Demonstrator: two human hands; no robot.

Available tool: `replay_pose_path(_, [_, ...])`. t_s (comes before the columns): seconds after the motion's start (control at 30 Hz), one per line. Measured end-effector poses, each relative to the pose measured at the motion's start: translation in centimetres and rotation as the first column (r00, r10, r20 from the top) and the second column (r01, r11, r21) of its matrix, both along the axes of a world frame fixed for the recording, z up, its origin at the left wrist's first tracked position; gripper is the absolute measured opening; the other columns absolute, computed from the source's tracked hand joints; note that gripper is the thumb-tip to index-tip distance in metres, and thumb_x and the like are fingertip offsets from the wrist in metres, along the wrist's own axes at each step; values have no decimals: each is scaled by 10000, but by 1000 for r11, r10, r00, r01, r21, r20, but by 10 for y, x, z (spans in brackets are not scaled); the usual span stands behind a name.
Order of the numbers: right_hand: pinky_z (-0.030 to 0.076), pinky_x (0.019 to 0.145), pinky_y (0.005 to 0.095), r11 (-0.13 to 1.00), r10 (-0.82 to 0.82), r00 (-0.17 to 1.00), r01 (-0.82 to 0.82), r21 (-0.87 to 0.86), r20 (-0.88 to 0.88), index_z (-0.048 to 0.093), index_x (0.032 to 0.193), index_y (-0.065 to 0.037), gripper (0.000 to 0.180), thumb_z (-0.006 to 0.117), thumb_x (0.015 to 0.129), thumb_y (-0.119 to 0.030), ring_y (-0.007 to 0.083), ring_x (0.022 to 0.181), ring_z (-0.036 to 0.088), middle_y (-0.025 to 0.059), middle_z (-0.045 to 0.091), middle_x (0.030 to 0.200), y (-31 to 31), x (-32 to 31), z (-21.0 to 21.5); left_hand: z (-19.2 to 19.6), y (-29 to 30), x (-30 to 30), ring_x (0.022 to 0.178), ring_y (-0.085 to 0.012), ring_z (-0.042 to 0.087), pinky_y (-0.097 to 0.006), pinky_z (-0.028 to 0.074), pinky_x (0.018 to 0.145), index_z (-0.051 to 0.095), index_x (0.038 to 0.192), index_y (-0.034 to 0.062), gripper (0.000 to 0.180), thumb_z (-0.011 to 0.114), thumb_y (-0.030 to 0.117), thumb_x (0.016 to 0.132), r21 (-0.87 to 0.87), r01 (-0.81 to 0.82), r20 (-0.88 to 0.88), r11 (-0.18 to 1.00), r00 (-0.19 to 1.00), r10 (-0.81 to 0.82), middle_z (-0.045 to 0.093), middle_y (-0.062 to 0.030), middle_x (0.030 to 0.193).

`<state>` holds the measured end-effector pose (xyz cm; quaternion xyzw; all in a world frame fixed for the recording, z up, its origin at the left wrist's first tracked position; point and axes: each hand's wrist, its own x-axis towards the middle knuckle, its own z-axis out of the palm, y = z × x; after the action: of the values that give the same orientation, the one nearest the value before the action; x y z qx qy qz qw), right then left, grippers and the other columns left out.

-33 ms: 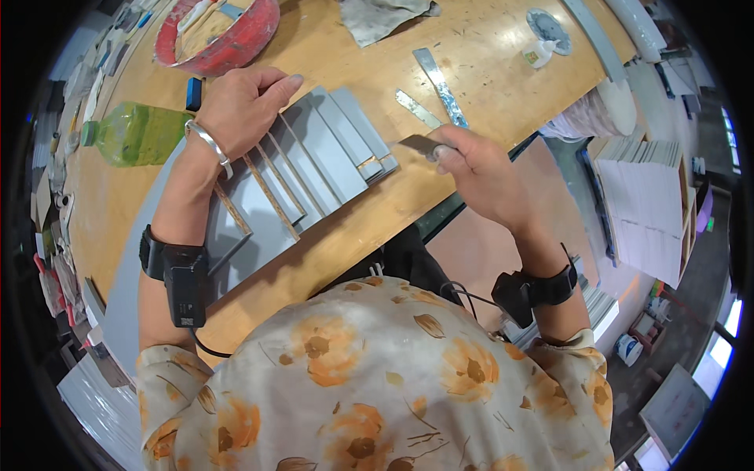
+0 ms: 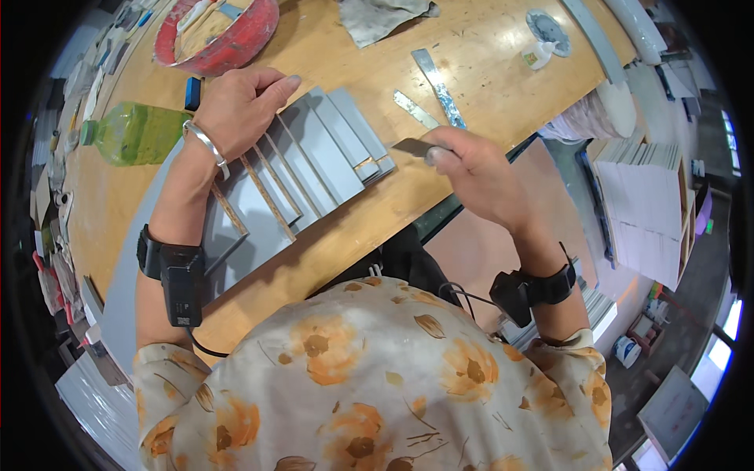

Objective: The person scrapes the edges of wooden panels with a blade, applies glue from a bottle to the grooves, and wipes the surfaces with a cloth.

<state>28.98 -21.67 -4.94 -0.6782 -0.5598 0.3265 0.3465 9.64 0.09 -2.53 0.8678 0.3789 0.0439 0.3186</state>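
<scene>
Several grey boards (image 2: 318, 157) with brown cut edges lie fanned in steps on a wooden table (image 2: 479, 63). My left hand (image 2: 236, 106) lies flat on their upper left part, fingers together, a silver bangle on the wrist. My right hand (image 2: 479, 169) hovers over the table's near edge, just right of the boards. It pinches a small flat metal blade (image 2: 412, 147) that points toward the boards' right end. Both wrists carry black strapped devices.
A red basin (image 2: 236, 35) stands at the back left, with a green bottle (image 2: 137, 133) lying on its side and a small blue object (image 2: 192, 93) near it. Two metal strips (image 2: 438, 82), a grey cloth (image 2: 381, 17) and a tape roll (image 2: 546, 31) lie farther back. Stacked white panels (image 2: 640, 196) sit at the right.
</scene>
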Motion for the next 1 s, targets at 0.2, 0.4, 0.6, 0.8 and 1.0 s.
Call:
replay_pose_path(0.2, [457, 538, 400, 970, 97, 922, -172, 172, 374, 530, 920, -29, 103, 488, 832, -61, 339, 625, 588, 144, 593, 689, 15, 0, -8, -2, -7, -5, 653, -85, 556, -247, 460, 611, 678, 967, 18, 298, 605, 296, 889, 40, -100, 344, 994, 936, 80, 617, -22, 692])
replay_pose_path(0.4, [437, 452, 394, 862, 387, 744, -501, 73, 545, 540, 881, -24, 137, 529, 745, -16, 278, 513, 610, 114, 571, 529, 33, 16, 12, 28, -2, -16, 701, -65, 566, -216, 467, 672, 677, 1019, 27, 253, 579, 235, 914, 175, -237, 519, 956, 847, 115, 634, -22, 733])
replay_pose_path(0.6, [445, 460, 391, 748, 510, 636, -661, 68, 579, 554, 781, 10, 66, 549, 716, 5, 287, 524, 617, 128, 568, 524, 58, 17, 18, 14, 15, -62, 753, -70, 553, -202, 438, 691, 664, 1041, 10, 325, 558, 295, 926, 182, -421, 351, 888, 872, 342, 621, -6, 798])
replay_pose_path(0.8, [469, 475, 397, 679, 595, 583, -733, 41, 553, 550, 768, 26, 74, 551, 694, 16, 304, 561, 629, 156, 584, 570, 66, 19, 25, 8, 22, -72, 668, -73, 542, -209, 445, 627, 671, 971, 3, 358, 557, 337, 917, 92, -408, 312, 908, 878, 363, 602, -9, 746])
replay_pose_path(1.0, [466, 489, 356, 660, 657, 518, -747, -84, 547, 573, 986, -27, 232, 517, 763, 7, 266, 588, 622, 119, 616, 667, 67, 21, 24, 5, 27, -73, 583, -57, 508, -203, 419, 540, 675, 916, 1, 388, 569, 374, 902, -70, -377, 196, 924, 903, 383, 579, 5, 701])
